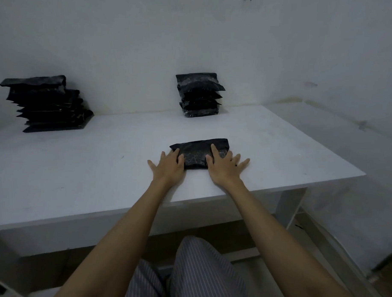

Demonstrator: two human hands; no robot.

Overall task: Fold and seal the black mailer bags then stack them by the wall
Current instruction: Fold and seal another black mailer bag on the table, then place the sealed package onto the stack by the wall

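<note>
A folded black mailer bag (197, 151) lies flat on the white table (101, 167), near its front edge. My left hand (167, 167) lies flat with spread fingers on the bag's left end. My right hand (223, 166) presses with straight fingers on the bag's right end. A stack of several folded black bags (199, 95) stands against the wall behind it. A wider, looser stack of black bags (48, 104) sits at the table's far left by the wall.
The white wall (216, 38) runs behind the table. The table's right edge ends near a table leg (288, 207), with floor beyond. My striped trousers (197, 275) show below the front edge.
</note>
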